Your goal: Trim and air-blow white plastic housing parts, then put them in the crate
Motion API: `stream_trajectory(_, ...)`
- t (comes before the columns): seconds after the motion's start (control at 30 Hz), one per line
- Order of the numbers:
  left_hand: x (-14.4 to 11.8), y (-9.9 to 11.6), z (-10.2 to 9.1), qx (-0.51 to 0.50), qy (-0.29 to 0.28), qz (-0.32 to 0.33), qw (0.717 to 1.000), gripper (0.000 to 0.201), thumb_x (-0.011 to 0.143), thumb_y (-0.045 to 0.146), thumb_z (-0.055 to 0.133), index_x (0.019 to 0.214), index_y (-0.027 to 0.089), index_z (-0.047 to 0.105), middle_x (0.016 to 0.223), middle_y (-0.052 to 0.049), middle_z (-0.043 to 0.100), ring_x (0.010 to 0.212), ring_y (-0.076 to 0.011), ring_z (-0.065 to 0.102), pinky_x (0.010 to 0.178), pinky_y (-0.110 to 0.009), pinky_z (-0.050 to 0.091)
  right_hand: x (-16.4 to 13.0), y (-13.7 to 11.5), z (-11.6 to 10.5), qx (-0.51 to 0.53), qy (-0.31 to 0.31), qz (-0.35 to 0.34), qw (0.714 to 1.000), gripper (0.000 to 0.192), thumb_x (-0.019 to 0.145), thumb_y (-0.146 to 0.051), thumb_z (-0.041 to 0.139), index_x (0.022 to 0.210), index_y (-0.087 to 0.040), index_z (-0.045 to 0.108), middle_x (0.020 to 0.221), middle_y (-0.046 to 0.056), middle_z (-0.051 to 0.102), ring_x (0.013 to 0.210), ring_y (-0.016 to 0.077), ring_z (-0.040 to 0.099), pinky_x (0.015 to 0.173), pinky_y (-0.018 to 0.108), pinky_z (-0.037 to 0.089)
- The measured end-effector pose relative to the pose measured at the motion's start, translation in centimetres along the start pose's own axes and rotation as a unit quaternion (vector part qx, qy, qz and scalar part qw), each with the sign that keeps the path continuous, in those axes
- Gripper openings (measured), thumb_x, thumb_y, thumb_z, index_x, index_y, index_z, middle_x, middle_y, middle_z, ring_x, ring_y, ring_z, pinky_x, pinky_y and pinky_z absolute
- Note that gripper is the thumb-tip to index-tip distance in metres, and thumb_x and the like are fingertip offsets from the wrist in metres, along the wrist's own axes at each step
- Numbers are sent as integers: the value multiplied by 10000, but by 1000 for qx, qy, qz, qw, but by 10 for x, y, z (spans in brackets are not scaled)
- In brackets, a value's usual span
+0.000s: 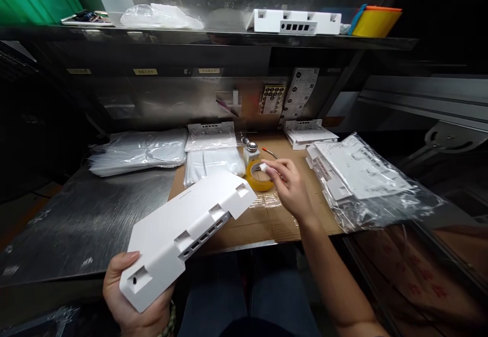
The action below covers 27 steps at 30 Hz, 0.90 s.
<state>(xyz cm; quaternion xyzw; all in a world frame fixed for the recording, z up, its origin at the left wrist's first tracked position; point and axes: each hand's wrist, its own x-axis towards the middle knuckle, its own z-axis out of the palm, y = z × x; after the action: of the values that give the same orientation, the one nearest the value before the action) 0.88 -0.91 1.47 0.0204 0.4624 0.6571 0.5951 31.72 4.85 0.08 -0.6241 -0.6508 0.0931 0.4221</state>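
Observation:
My left hand (133,296) grips one end of a white plastic router housing (179,220), tilted up to the right, its port openings facing me. Between the thumb and fingers of my right hand (292,189) is a small white wad (264,166), perhaps cloth or tissue; its kind is hard to make out. Just behind that hand a roll of yellow tape (256,183) lies on the cardboard sheet (282,227). A small dispenser bottle with a metal top (251,150) stands behind the tape, and an orange-tipped tool (270,153) lies beside it.
Stacks of clear plastic bags (141,151) lie at left and centre. More white panels (310,132) are at the back right, and bagged white panels (362,172) at the right. A metal shelf (213,37) overhead bears another white housing (297,22) and a yellow container (375,22).

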Motion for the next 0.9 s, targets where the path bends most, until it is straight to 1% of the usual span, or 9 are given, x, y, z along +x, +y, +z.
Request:
stream_trajectory(0.07, -11, -6, 15, -16, 81, 15, 996, 545, 638, 227, 555, 1149, 278, 739, 724, 40, 792, 539, -221, 724, 421, -239, 586, -30, -20, -2, 108, 69, -25, 991, 295, 1073, -355, 548, 1318, -276, 693, 1229, 79, 679, 1130, 207, 670, 925, 328, 566)
stream_trajectory(0.1, -15, -10, 20, -18, 97, 25, 995, 562, 632, 226, 558, 1161, 291, 736, 800, 43, 811, 626, -231, 757, 427, -227, 585, -41, -28, 0, 142, 91, -34, 985, 268, 1052, -324, 598, 1295, -283, 701, 1197, 72, 686, 1113, 206, 673, 926, 332, 567)
stream_trajectory(0.2, -19, -20, 25, 26, 64, 70, 995, 634, 619, 226, 576, 1227, 347, 710, 1019, 64, 823, 947, -288, 789, 493, -234, 618, -60, -44, 11, 153, 121, -52, 979, 199, 1006, -249, 674, 1198, -268, 721, 1105, 59, 701, 1032, 190, 691, 899, 325, 575)
stream_trajectory(0.27, -20, -24, 23, 62, 46, 84, 993, 680, 610, 240, 571, 1268, 360, 696, 1091, 61, 814, 1049, -330, 766, 496, -263, 629, -62, -47, 18, 142, 129, -65, 979, 145, 989, -232, 693, 1127, -251, 731, 1051, 59, 703, 974, 187, 702, 863, 321, 583)
stream_trajectory(0.4, -23, -27, 21, 57, 29, 73, 995, 773, 558, 226, 571, 1312, 345, 689, 1064, 28, 822, 995, -322, 779, 404, -223, 574, -59, -43, 22, 116, 149, -69, 980, 90, 975, -233, 700, 1057, -247, 734, 999, 61, 713, 903, 195, 716, 785, 325, 596)
stream_trajectory(0.53, -22, -29, 23, 21, 17, 67, 997, 792, 564, 207, 578, 1341, 318, 682, 1034, 11, 827, 903, -306, 792, 423, -227, 586, -58, -40, 21, 113, 146, -84, 979, 97, 960, -221, 715, 1048, -251, 740, 986, 58, 718, 882, 195, 718, 759, 324, 596)
stream_trajectory(0.6, -19, -29, 22, 7, -8, 65, 998, 798, 569, 213, 582, 1358, 297, 670, 1048, -3, 826, 882, -309, 794, 442, -245, 600, -58, -38, 19, 112, 149, -78, 979, 94, 965, -225, 708, 1048, -252, 744, 986, 60, 718, 878, 199, 712, 748, 327, 593)
stream_trajectory(0.73, -12, -28, 15, -26, -72, 35, 996, 794, 597, 200, 595, 1386, 273, 643, 1072, -24, 824, 870, -318, 794, 496, -282, 631, -61, -38, 15, 150, 170, -29, 973, 95, 975, -242, 705, 1058, -253, 748, 996, 61, 702, 904, 207, 690, 757, 335, 585)
stream_trajectory(0.9, -12, -32, 15, -39, -79, 38, 995, 820, 576, 183, 597, 1392, 258, 634, 1179, -46, 800, 963, -346, 784, 515, -296, 641, -72, -44, 20, 170, 124, -14, 977, 131, 952, -252, 739, 1084, -256, 744, 1032, 58, 714, 901, 198, 698, 719, 307, 585)
